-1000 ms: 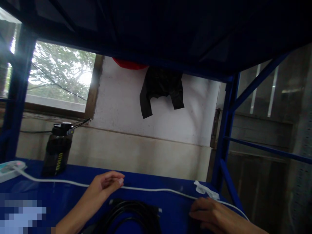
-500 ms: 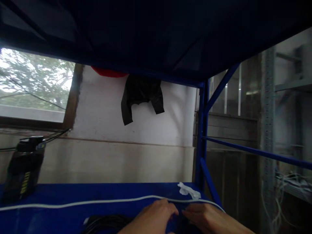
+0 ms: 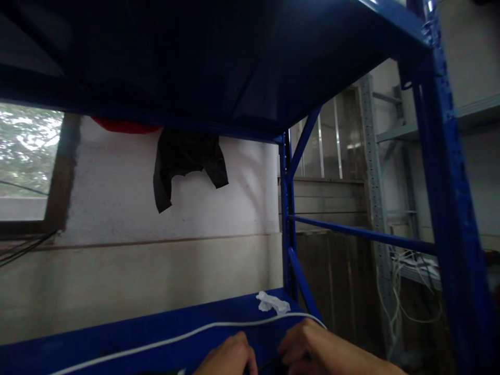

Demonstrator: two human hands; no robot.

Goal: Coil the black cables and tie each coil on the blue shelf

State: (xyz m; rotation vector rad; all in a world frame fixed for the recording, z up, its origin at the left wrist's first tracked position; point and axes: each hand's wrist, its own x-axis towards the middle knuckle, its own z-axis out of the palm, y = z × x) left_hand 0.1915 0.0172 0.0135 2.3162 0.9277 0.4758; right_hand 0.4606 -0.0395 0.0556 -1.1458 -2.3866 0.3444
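Observation:
My left hand (image 3: 230,357) is low in the head view, over the blue shelf, its fingers curled and pointing down. To its right, my right hand (image 3: 308,346) is closed too, with bent fingers turned toward the left one. A dark, thin strand shows faintly in the gap between them; the fingertips and whatever they grip are hidden or too dark to make out. Just behind both hands a white cable (image 3: 207,327) runs across the shelf. A crumpled white tissue or piece of plastic (image 3: 273,303) lies beyond it, near the right corner.
The blue shelf (image 3: 156,325) has an upper deck (image 3: 195,67) overhead. A blue upright post (image 3: 453,208) stands close on the right, with a crossbar (image 3: 363,235) behind. Black clothing (image 3: 191,156) hangs at the wall. Loose white cables (image 3: 396,291) dangle from a grey rack.
My view has turned right, bringing the near blue post into sight and taking the black bottle out. The black coil has mostly dropped out of the bottom edge. Both hands remain close together.

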